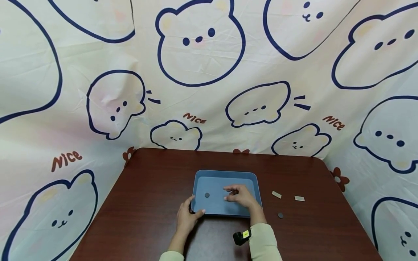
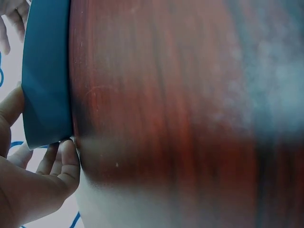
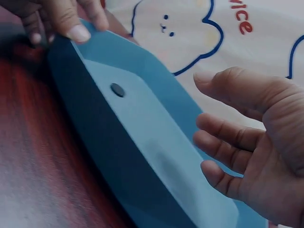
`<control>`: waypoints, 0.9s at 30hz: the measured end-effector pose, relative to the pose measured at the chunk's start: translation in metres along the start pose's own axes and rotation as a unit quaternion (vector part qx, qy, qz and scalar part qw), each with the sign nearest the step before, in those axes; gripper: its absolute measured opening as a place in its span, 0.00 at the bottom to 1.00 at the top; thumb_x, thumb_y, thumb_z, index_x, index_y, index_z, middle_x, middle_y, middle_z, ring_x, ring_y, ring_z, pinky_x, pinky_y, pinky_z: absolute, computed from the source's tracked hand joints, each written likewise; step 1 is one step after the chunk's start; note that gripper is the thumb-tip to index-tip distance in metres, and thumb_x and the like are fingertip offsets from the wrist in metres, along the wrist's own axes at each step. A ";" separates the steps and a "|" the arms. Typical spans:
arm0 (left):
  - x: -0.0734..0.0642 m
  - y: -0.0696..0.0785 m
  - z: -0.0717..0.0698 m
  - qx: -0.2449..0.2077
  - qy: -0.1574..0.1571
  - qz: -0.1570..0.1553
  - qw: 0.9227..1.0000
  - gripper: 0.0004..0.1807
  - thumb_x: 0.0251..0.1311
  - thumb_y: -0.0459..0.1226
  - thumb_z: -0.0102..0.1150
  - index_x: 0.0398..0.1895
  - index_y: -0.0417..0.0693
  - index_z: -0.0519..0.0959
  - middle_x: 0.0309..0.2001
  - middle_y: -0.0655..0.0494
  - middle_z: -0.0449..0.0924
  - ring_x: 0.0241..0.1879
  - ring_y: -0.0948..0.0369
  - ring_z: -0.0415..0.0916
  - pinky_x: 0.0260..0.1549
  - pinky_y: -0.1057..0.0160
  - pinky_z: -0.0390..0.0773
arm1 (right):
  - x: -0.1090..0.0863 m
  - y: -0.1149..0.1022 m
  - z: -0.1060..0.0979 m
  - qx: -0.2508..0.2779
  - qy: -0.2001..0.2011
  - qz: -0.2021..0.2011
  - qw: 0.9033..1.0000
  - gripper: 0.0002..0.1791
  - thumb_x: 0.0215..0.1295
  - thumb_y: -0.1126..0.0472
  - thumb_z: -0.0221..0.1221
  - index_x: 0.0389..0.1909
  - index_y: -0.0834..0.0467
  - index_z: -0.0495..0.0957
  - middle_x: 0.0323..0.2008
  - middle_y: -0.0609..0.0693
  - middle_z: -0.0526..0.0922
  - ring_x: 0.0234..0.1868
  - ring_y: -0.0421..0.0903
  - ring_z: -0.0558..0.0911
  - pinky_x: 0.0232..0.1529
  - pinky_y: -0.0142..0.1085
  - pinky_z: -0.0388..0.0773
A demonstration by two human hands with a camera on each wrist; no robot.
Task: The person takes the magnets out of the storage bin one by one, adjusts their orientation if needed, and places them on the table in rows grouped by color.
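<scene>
A blue rectangular tray [image 1: 225,209] stands on the table. My left hand [image 1: 187,218] grips its near left corner, with the thumb at the near side and fingers around the left end; the left wrist view shows these fingers [image 2: 70,164] bent against the tray wall [image 2: 46,76]. Inside the tray, toward the left, lies a small dark round disc [image 1: 207,195], also seen in the right wrist view as a dark disc [image 3: 118,90]. Over the tray's right half hovers my right hand [image 1: 241,195], fingers loosely bent and apart, with nothing visible between them.
Right of the tray, two small pale rectangular pieces [image 1: 276,194] [image 1: 299,198] lie on the brown table [image 1: 137,217]. Nearer me is another dark disc [image 1: 280,215]. A patterned cloth [image 1: 202,65] hangs behind and beside the table.
</scene>
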State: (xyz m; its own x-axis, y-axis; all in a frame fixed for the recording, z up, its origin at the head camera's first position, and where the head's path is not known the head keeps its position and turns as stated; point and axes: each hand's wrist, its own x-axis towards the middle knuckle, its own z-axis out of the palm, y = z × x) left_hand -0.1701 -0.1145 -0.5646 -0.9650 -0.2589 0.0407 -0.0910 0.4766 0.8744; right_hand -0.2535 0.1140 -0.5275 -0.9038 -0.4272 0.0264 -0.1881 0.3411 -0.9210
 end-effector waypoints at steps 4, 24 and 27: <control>0.000 0.000 0.000 0.003 0.003 0.005 1.000 0.36 0.44 0.39 0.74 0.60 0.44 0.71 0.41 0.45 0.71 0.34 0.55 0.67 0.31 0.55 0.68 | 0.007 0.001 0.010 -0.011 -0.010 0.004 1.000 0.22 0.54 0.63 0.67 0.51 0.64 0.78 0.46 0.61 0.78 0.42 0.50 0.77 0.34 0.40 0.74; 0.000 -0.003 0.002 -0.004 0.002 0.011 1.000 0.37 0.43 0.41 0.74 0.60 0.44 0.71 0.42 0.45 0.72 0.35 0.55 0.68 0.34 0.53 0.69 | 0.032 0.012 0.054 -0.053 -0.024 0.019 0.998 0.23 0.53 0.64 0.67 0.53 0.61 0.77 0.49 0.59 0.75 0.45 0.55 0.74 0.36 0.42 0.74; -0.001 -0.003 0.001 -0.006 0.002 0.011 1.000 0.37 0.43 0.41 0.74 0.60 0.43 0.71 0.43 0.44 0.72 0.36 0.55 0.68 0.34 0.52 0.69 | 0.037 0.011 0.058 -0.056 -0.019 0.025 0.998 0.23 0.53 0.65 0.67 0.52 0.62 0.78 0.48 0.59 0.75 0.44 0.55 0.74 0.35 0.41 0.73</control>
State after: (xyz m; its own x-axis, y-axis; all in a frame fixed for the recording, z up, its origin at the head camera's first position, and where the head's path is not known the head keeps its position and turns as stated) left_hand -0.1695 -0.1148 -0.5683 -0.9659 -0.2513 0.0624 -0.0660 0.4718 0.8792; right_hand -0.2664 0.0533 -0.5594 -0.8983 -0.4379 -0.0359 -0.1863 0.4537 -0.8715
